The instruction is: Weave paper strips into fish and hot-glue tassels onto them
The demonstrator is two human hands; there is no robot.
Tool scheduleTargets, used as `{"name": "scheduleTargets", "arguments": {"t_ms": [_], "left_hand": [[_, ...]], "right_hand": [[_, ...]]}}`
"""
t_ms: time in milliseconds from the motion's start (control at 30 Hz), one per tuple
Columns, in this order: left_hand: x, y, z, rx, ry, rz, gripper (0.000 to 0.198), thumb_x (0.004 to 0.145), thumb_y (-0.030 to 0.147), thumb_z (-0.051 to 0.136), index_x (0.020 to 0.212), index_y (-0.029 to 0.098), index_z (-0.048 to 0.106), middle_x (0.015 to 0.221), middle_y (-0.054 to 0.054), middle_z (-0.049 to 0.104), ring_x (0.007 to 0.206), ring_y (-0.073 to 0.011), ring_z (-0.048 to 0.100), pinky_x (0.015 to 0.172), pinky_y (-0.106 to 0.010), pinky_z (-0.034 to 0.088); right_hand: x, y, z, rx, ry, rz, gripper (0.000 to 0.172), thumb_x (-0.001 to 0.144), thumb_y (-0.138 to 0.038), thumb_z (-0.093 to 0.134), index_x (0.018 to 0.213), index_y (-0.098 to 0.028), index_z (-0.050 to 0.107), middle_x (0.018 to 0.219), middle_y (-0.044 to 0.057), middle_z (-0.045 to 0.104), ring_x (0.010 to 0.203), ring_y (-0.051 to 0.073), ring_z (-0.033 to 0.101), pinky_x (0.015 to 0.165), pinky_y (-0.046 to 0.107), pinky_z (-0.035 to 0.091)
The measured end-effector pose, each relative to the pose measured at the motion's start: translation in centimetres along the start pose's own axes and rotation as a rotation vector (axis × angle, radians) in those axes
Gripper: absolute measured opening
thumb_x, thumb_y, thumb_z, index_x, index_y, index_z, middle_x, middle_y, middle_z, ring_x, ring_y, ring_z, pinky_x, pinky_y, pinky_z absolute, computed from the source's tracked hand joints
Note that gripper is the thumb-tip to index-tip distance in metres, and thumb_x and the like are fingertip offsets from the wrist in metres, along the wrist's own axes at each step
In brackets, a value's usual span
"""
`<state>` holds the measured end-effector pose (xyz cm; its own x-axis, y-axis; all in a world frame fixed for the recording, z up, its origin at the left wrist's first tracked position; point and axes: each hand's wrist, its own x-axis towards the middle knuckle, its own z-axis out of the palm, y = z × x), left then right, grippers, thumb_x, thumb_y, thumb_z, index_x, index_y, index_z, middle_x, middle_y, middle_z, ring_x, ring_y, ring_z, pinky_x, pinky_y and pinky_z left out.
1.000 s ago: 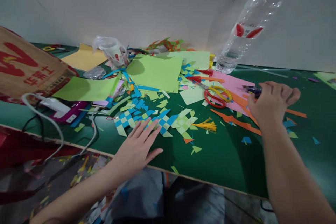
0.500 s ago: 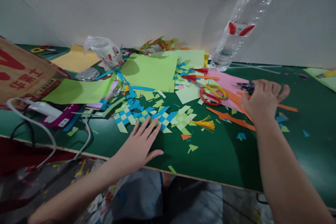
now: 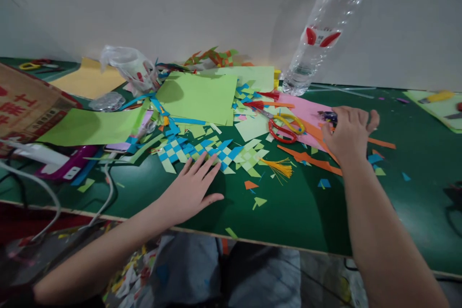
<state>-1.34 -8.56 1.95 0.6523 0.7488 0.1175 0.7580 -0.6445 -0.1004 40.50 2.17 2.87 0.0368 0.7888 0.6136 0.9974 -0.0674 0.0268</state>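
Observation:
My left hand [image 3: 191,190] lies flat with its fingers spread, the fingertips touching the front edge of a woven blue and light green paper strip [image 3: 224,155]. A yellow tassel [image 3: 278,168] hangs off the strip's right end onto the table. My right hand [image 3: 348,132] is curled at the right edge of a pink sheet [image 3: 306,108], with its fingers round a small dark, shiny item [image 3: 327,116] that is partly hidden. Scissors with red and yellow handles [image 3: 285,127] lie left of that hand, beside orange paper strips [image 3: 310,158].
A clear bottle [image 3: 314,48] stands by the wall behind the pink sheet. Green sheets [image 3: 198,96], a wrapped cup [image 3: 135,72], a brown paper bag [image 3: 29,106], a purple device [image 3: 68,163] and white cables are at left. Paper scraps are scattered across the green table [image 3: 288,216].
The camera view has turned slightly right, so most things appear further left. Both hands keep nearly the same places on the table.

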Motion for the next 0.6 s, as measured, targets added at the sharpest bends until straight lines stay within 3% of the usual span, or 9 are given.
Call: {"name": "scheduleTargets", "arguments": {"t_ms": [100, 233, 300, 433, 600], "left_hand": [[0.3, -0.3, -0.4, -0.005, 0.011, 0.013, 0.071, 0.099, 0.062, 0.027, 0.145, 0.012, 0.048, 0.155, -0.014, 0.04, 0.145, -0.0376, 0.033, 0.112, -0.057, 0.038], [1.4, -0.8, -1.8, 0.011, 0.076, 0.055, 0.062, 0.1, 0.056, 0.034, 0.138, 0.012, 0.055, 0.149, -0.015, 0.049, 0.141, -0.0373, 0.039, 0.108, -0.054, 0.043], [2.2, -0.8, -2.4, 0.021, 0.137, 0.084, 0.054, 0.101, 0.05, 0.038, 0.131, 0.012, 0.06, 0.142, -0.015, 0.055, 0.133, -0.0357, 0.05, 0.105, -0.053, 0.045], [4.1, -0.5, -2.8, 0.043, 0.294, 0.171, 0.031, 0.1, 0.033, 0.048, 0.111, 0.013, 0.069, 0.115, -0.012, 0.072, 0.106, -0.0268, 0.067, 0.093, -0.042, 0.054], [4.8, -0.8, -1.5, 0.064, 0.431, 0.215, 0.02, 0.094, 0.02, 0.053, 0.101, 0.014, 0.071, 0.101, -0.009, 0.075, 0.096, -0.0236, 0.07, 0.08, -0.037, 0.057]], "right_hand": [[0.2, -1.6, -1.7, 0.194, -0.087, -0.19, 0.038, 0.095, -0.043, 0.042, 0.112, -0.017, 0.063, 0.111, 0.012, 0.067, 0.111, 0.027, 0.054, 0.104, 0.046, 0.032], [-0.3, -5.1, -4.6, 0.438, -0.272, -0.478, 0.036, 0.088, -0.059, 0.058, 0.088, -0.025, 0.068, 0.093, 0.003, 0.068, 0.097, 0.024, 0.058, 0.103, 0.046, 0.029], [-0.8, -6.6, -5.7, 0.514, -0.446, -0.582, 0.038, 0.085, -0.062, 0.061, 0.084, -0.026, 0.069, 0.09, 0.002, 0.068, 0.096, 0.023, 0.058, 0.1, 0.044, 0.031], [-1.4, -7.8, -6.3, 0.52, -0.619, -0.625, 0.036, 0.08, -0.059, 0.07, 0.085, -0.023, 0.068, 0.088, 0.002, 0.067, 0.096, 0.024, 0.058, 0.099, 0.044, 0.03], [-1.6, -7.7, -5.9, 0.519, -0.703, -0.614, 0.032, 0.08, -0.053, 0.071, 0.086, -0.021, 0.069, 0.089, 0.002, 0.067, 0.092, 0.022, 0.06, 0.096, 0.043, 0.028]]}}
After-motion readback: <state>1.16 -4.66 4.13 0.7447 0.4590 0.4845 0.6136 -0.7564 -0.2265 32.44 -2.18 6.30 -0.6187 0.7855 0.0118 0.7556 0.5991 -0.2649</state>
